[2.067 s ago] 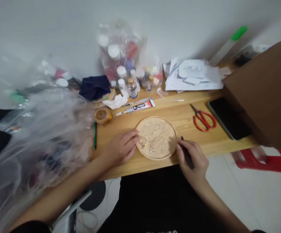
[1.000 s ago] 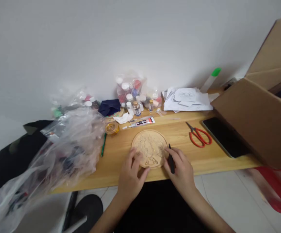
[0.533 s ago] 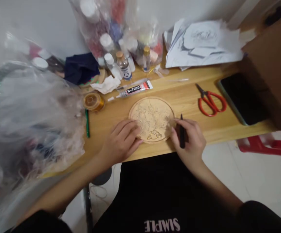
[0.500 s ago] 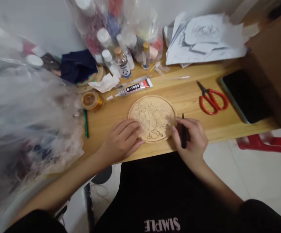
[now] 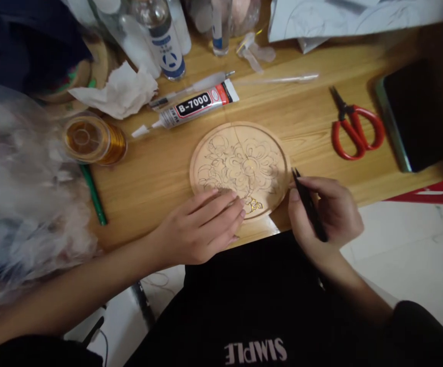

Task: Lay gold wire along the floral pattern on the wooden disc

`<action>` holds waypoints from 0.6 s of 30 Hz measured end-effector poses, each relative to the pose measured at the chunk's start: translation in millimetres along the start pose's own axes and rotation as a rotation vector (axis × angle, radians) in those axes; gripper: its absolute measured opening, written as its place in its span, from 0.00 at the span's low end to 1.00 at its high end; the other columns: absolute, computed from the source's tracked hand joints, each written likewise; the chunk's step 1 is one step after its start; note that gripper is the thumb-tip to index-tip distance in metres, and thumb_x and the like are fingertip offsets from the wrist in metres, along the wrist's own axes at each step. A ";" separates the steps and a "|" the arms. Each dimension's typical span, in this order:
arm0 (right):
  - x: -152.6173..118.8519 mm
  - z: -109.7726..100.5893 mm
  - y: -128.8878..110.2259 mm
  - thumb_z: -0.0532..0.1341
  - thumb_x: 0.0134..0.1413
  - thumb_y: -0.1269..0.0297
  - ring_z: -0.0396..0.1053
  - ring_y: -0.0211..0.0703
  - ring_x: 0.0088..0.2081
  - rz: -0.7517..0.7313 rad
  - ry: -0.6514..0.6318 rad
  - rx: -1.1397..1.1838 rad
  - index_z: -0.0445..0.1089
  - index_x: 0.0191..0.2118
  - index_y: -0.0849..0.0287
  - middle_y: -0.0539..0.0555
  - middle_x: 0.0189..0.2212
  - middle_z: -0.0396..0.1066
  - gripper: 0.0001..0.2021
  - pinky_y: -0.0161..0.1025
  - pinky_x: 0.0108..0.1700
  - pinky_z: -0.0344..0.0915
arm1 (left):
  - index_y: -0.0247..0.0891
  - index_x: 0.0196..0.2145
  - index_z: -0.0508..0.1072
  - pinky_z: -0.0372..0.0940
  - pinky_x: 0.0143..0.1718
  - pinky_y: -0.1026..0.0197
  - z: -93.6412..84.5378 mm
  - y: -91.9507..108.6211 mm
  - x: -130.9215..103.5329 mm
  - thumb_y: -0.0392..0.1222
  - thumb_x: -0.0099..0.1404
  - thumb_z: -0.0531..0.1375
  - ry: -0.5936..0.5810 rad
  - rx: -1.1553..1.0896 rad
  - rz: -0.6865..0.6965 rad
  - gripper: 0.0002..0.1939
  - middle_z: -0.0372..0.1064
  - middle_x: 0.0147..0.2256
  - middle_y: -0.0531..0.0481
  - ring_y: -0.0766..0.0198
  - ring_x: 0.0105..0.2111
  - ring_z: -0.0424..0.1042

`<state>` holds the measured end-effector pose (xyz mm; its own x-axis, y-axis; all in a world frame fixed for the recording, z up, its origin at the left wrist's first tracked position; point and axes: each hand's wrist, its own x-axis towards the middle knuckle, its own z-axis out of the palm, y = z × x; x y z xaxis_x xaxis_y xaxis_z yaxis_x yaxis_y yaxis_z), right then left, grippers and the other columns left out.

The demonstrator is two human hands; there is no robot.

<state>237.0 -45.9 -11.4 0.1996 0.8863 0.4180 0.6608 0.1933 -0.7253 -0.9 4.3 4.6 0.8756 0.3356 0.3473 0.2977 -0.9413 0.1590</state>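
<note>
Hands at a round wooden plaque (image 5: 240, 165).
Left hand (image 5: 200, 229) lies flat, fingers released, on its near edge; right hand (image 5: 328, 211) grips black tweezers (image 5: 308, 204) beside its rim.

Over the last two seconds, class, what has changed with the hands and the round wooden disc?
The left hand slid from the wooden disc's left rim to its near edge, fingers now over the carving. The view has closed in. The right hand still grips the black tool beside the disc's right rim; the glue tube and scissors stayed put.
</note>
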 end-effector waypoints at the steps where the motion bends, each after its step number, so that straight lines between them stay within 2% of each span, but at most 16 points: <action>1: 2.5 -3.5 -2.7 0.65 0.55 0.74 0.75 0.43 0.39 0.001 -0.049 0.005 0.73 0.47 0.52 0.52 0.38 0.75 0.15 0.44 0.41 0.74 | 0.33 0.52 0.73 0.70 0.58 0.51 0.5 -0.4 -0.2 0.40 0.71 0.60 -0.004 -0.023 -0.014 0.14 0.74 0.53 0.43 0.54 0.56 0.73; 4: 9.0 -12.7 -12.0 0.66 0.54 0.74 0.75 0.44 0.39 0.055 -0.132 0.031 0.74 0.44 0.53 0.52 0.38 0.76 0.12 0.45 0.41 0.75 | 0.31 0.52 0.73 0.68 0.60 0.52 1.5 -1.5 0.1 0.40 0.71 0.60 0.003 -0.052 -0.031 0.15 0.74 0.53 0.42 0.54 0.55 0.73; 7: 11.3 -16.6 -19.9 0.66 0.56 0.72 0.77 0.41 0.36 0.210 -0.187 0.111 0.74 0.43 0.53 0.51 0.35 0.78 0.10 0.40 0.39 0.77 | 0.32 0.50 0.74 0.70 0.58 0.52 1.6 -2.5 0.4 0.41 0.72 0.59 -0.005 -0.024 -0.016 0.13 0.75 0.52 0.43 0.54 0.54 0.74; 10: 10.8 -17.2 -23.8 0.66 0.57 0.71 0.78 0.38 0.33 0.343 -0.248 0.245 0.75 0.42 0.53 0.49 0.33 0.78 0.08 0.36 0.38 0.78 | 0.35 0.53 0.73 0.70 0.58 0.51 1.5 -3.3 -0.7 0.40 0.73 0.58 -0.042 -0.102 -0.047 0.14 0.74 0.53 0.45 0.54 0.56 0.73; 14: 9.3 -17.0 -23.3 0.69 0.54 0.68 0.79 0.40 0.34 0.439 -0.347 0.389 0.75 0.42 0.54 0.48 0.34 0.79 0.10 0.40 0.40 0.80 | 0.38 0.55 0.71 0.69 0.59 0.51 2.4 -3.6 -3.0 0.39 0.73 0.57 -0.060 -0.168 -0.063 0.15 0.73 0.54 0.46 0.55 0.57 0.71; 18: 7.7 -16.0 -19.0 0.67 0.58 0.64 0.79 0.41 0.32 0.459 -0.320 0.384 0.75 0.41 0.53 0.49 0.32 0.78 0.06 0.40 0.36 0.80 | 0.38 0.55 0.72 0.70 0.58 0.50 3.8 -3.3 -3.0 0.39 0.73 0.56 -0.068 -0.142 -0.046 0.15 0.73 0.54 0.46 0.55 0.57 0.72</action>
<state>237.5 -49.5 14.4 0.1357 0.9837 -0.1179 0.2450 -0.1486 -0.9581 -3.1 6.2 -0.5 0.8876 0.3703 0.2740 0.2856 -0.9090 0.3036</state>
